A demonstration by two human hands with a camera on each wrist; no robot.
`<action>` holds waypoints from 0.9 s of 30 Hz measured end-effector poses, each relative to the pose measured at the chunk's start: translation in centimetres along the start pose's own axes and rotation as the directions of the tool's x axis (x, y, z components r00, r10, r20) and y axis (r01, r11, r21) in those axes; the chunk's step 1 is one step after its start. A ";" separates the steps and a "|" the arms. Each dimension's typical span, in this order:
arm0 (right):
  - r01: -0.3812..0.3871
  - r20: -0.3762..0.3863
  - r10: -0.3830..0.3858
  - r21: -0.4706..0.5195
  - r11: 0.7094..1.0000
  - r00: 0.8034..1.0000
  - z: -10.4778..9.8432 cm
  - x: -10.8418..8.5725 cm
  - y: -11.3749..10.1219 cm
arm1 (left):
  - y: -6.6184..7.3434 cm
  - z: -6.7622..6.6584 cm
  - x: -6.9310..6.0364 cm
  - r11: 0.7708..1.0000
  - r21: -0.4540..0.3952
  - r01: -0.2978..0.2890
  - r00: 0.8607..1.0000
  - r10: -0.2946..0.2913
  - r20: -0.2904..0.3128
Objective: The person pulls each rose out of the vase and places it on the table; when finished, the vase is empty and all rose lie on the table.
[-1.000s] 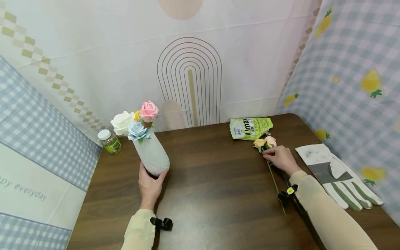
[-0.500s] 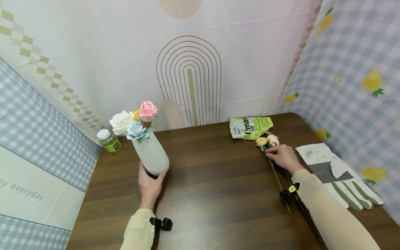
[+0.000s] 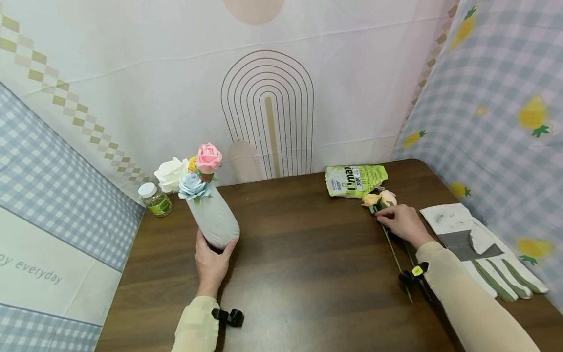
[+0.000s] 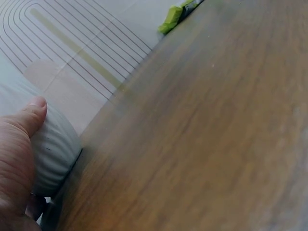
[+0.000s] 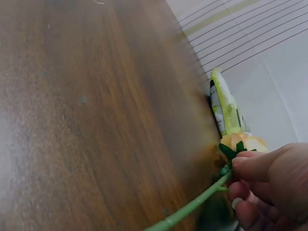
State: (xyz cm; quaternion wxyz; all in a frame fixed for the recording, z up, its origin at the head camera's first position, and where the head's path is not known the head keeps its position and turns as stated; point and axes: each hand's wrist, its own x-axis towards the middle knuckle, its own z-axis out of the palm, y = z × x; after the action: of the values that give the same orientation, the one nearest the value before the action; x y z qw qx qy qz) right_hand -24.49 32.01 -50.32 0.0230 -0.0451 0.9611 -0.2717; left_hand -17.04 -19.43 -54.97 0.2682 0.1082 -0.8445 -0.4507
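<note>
In the head view, my left hand (image 3: 212,264) grips the lower end of a white vase (image 3: 214,217), which leans to the left. A pink rose (image 3: 208,157), a blue rose (image 3: 193,185), a white rose (image 3: 170,174) and a partly hidden yellow flower (image 3: 192,164) fill its mouth. My left thumb (image 4: 34,113) lies along the vase's side in the left wrist view. At the table's right, my right hand (image 3: 404,225) pinches the green stem (image 5: 187,209) of a yellow rose (image 3: 371,199) just below its bloom. A pale pink rose (image 3: 388,197) lies against it, its stem partly hidden.
Behind the roses lies a crumpled green-and-white packet (image 3: 356,181). A work glove (image 3: 479,249) lies flat by the right arm. A lidded jar (image 3: 156,199) stands at the far left. Patterned cloth (image 3: 352,88) hangs around the brown table (image 3: 308,274).
My right hand has shifted slightly to the right, and the yellow and pale pink roses have moved with it. The left hand and vase have stayed almost still.
</note>
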 end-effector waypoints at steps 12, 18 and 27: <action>0.072 -0.110 -0.063 0.079 0.994 0.992 -1.8 -0.8 -1.6 | 0.0 0.0 -0.4 1.000 0.002 0.006 1.000 -0.006 0.000; 0.200 -0.173 -0.168 0.191 0.961 0.970 -2.6 -0.5 -6.4 | -0.1 -0.1 -0.6 1.000 0.007 0.008 1.000 -0.008 0.007; 0.369 -0.171 -0.327 0.399 0.840 0.929 -1.9 0.8 -17.2 | 0.2 -0.2 -0.1 1.000 0.014 0.023 0.999 -0.024 0.027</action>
State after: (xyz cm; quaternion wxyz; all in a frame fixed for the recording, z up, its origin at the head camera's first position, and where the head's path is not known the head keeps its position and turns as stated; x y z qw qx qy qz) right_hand -24.13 18.30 -39.71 -0.0639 -0.1995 0.8544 -0.4755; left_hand -16.85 -19.39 -54.75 0.2508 0.1139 -0.8499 -0.4492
